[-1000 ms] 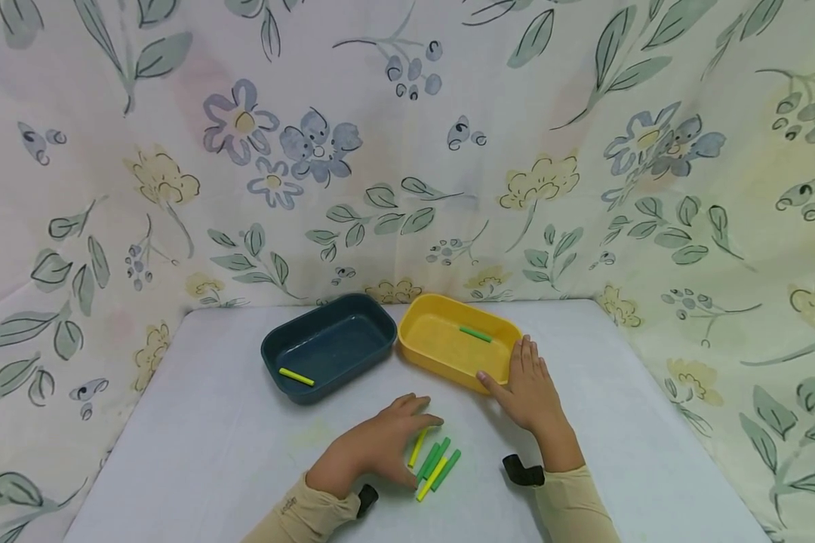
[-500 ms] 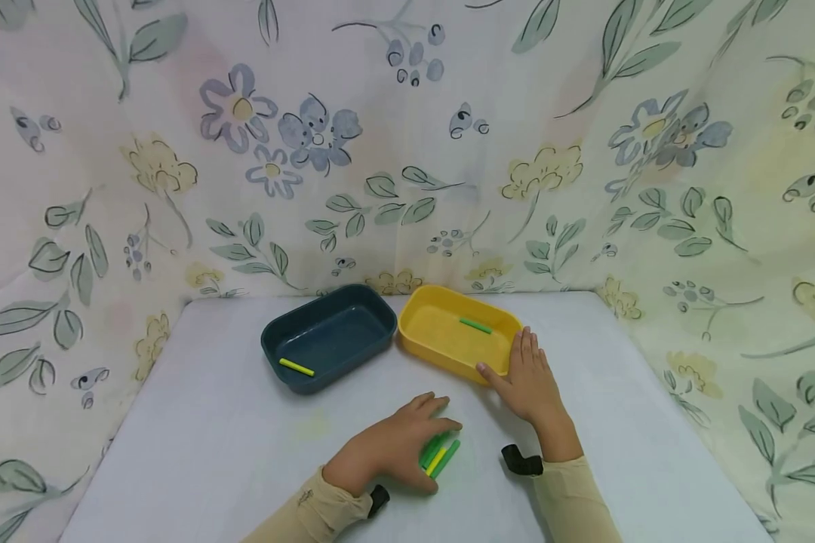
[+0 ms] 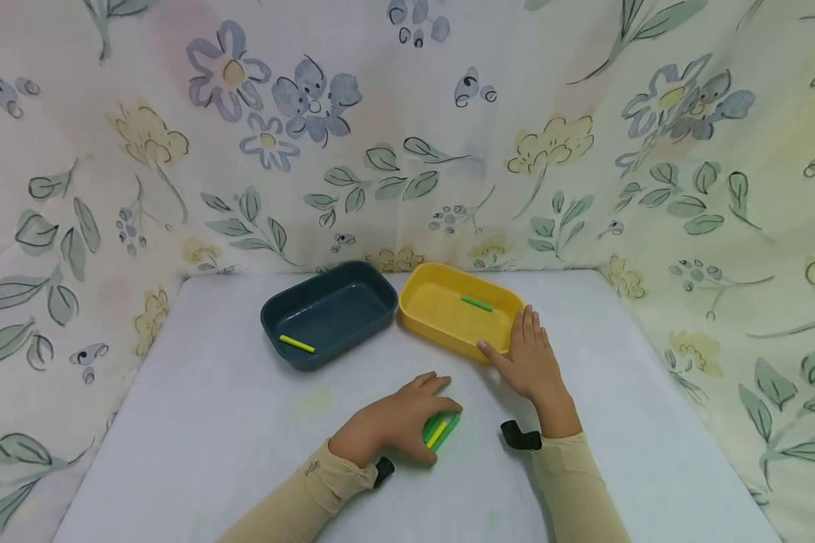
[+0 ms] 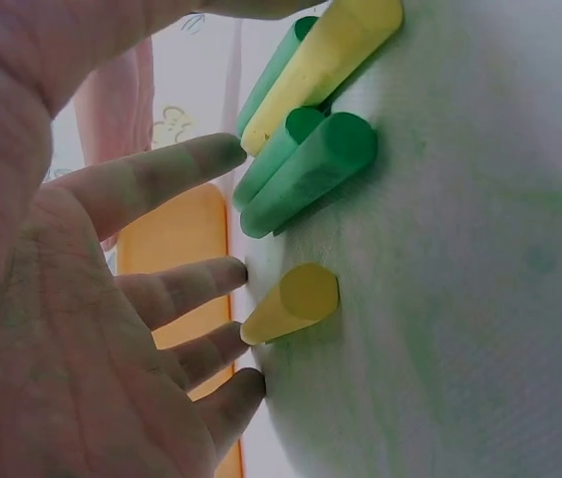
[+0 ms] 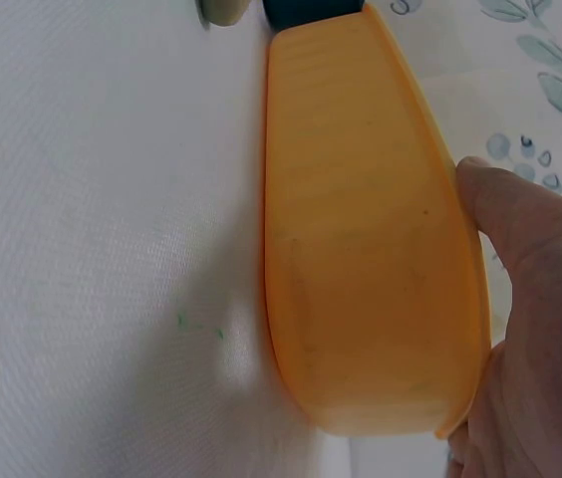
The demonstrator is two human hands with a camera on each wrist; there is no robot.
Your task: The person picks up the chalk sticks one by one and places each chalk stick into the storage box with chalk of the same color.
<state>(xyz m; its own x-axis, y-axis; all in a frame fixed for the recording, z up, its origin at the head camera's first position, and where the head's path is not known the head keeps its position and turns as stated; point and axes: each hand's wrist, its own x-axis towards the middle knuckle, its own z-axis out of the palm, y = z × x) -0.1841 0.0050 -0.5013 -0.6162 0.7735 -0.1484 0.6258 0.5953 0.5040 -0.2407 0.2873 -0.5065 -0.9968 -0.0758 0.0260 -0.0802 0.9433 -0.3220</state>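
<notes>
"Since a second ago, my left hand (image 3: pixel 397 418) has moved rightward and now arches over the loose chalks (image 3: pixel 438 434); my right hand (image 3: pixel 533 362) has stayed where it was."

"Take me across from the left, then."

"Leftmost on the white surface (image 3: pixel 244 422) sits a dark blue tray (image 3: pixel 342 311), with one short yellow chalk (image 3: pixel 297 344) lying inside, near its left end."

"And your left hand?"

"Its fingers are spread and loosely bent, closed round nothing. I cannot tell whether any fingertip touches a chalk."

"How do the loose ones lie?"

"From my left wrist I count five on the surface. Leftmost is a lone yellow chalk (image 4: pixel 293 301), set apart; then two green chalks (image 4: pixel 311 174) close together, a second yellow chalk (image 4: pixel 326 65), and a last green chalk (image 4: pixel 276 60) just beside it. Seen from my head, the hand covers some of them."

"What comes next?"

"A yellow tray (image 3: pixel 441 305), just beside the dark blue one, with a slim green chalk (image 3: pixel 477 303) lying toward its far wall. My right hand rests against its right end, fingers straight, thumb at the near rim."
</notes>
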